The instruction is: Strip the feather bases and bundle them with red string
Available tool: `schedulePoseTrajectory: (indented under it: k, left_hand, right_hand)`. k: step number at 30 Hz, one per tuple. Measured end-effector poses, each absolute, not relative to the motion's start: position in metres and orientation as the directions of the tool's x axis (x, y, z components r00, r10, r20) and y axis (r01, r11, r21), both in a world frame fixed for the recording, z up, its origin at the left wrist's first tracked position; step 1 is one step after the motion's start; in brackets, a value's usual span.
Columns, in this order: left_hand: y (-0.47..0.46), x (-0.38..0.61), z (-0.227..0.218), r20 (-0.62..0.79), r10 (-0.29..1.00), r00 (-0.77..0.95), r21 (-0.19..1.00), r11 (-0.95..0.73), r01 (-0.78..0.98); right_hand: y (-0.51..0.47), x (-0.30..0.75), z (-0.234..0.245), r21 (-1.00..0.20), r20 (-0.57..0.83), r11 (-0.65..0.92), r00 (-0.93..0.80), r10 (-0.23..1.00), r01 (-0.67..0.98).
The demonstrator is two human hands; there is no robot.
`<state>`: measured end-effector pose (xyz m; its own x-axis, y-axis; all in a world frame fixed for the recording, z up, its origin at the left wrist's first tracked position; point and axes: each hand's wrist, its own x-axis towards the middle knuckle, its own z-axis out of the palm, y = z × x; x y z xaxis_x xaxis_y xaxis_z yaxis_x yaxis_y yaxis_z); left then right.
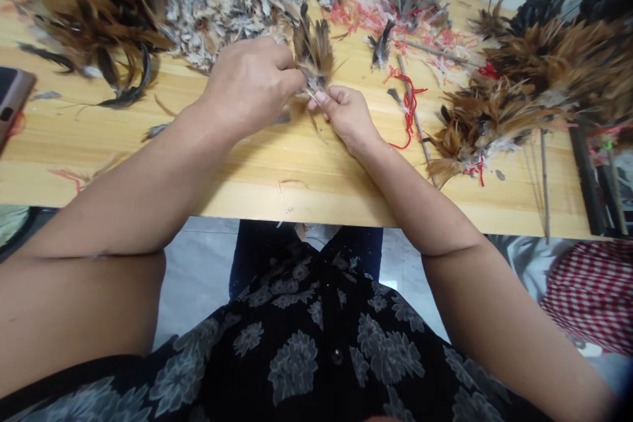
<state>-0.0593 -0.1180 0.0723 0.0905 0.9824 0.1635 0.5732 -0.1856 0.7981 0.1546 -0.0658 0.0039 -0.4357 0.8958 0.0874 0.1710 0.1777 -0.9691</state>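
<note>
Left hand (250, 86) and right hand (346, 120) pinch one small tuft of brown-and-black feathers (312, 53) above a wooden table (277, 191).

The left hand is closed around the tuft's lower part, while the right hand grips its pale quill ends between thumb and fingertips. The tuft stands nearly upright, just over the table, its tips pointing away from the person. Beyond it lie one heap of grey-white down (222, 10) and one large heap of brown feathers (84, 20). To the right, loose red string (408, 109) lies beside three thin bamboo sticks (415, 119), near a large mass of brown-and-black feathers (524, 95).
</note>
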Motion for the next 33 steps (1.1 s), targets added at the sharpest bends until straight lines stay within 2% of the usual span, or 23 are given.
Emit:
schedulePoseTrajectory:
  k: [5,8,12,17,21,24,28,30,31,33]
  left_hand:
    - [-0.121,-0.052,0.081,0.230,0.962,0.145,0.621,-0.260,0.740]
    - [-0.121,-0.048,0.082,0.227,0.963,0.146,0.702,-0.266,0.660]
    - [-0.119,-0.042,0.082,0.159,0.987,0.037,0.846,-0.155,0.511]
    - [-0.116,-0.043,0.076,0.192,0.981,0.030,0.879,-0.185,0.439]
    - [-0.114,-0.046,0.069,0.277,0.954,0.114,0.825,-0.297,0.481]
    - [-0.117,-0.045,0.072,0.330,0.940,0.082,0.763,-0.317,0.564]
    - [-0.125,-0.053,0.080,0.498,0.865,0.057,0.537,-0.359,0.763]
    - [-0.126,-0.061,0.079,0.609,0.792,0.035,0.458,-0.388,0.800]
    - [-0.125,-0.065,0.077,0.640,0.768,0.025,0.454,-0.404,0.794]
    - [-0.121,-0.069,0.069,0.611,0.791,0.018,0.529,-0.425,0.734]
  right_hand:
    - [-0.067,0.154,0.007,-0.979,0.051,0.131,-0.437,0.898,0.156]
    - [-0.066,0.155,0.007,-0.985,0.044,0.115,-0.455,0.889,0.128]
    - [-0.065,0.157,0.007,-0.989,0.050,0.112,-0.482,0.875,0.101]
    - [-0.066,0.157,0.011,-0.982,0.061,0.143,-0.506,0.860,0.125]
    - [-0.067,0.156,0.010,-0.975,0.074,0.172,-0.518,0.852,0.143]
    - [-0.067,0.156,0.006,-0.975,0.080,0.170,-0.492,0.867,0.142]
    - [-0.062,0.157,0.004,-0.988,0.071,0.124,-0.452,0.889,0.088]
    - [-0.061,0.159,0.005,-0.993,0.056,0.093,-0.433,0.900,0.067]
    - [-0.060,0.160,0.006,-0.995,0.046,0.078,-0.421,0.906,0.059]
    - [-0.061,0.161,0.010,-0.997,0.029,0.053,-0.398,0.917,0.050]
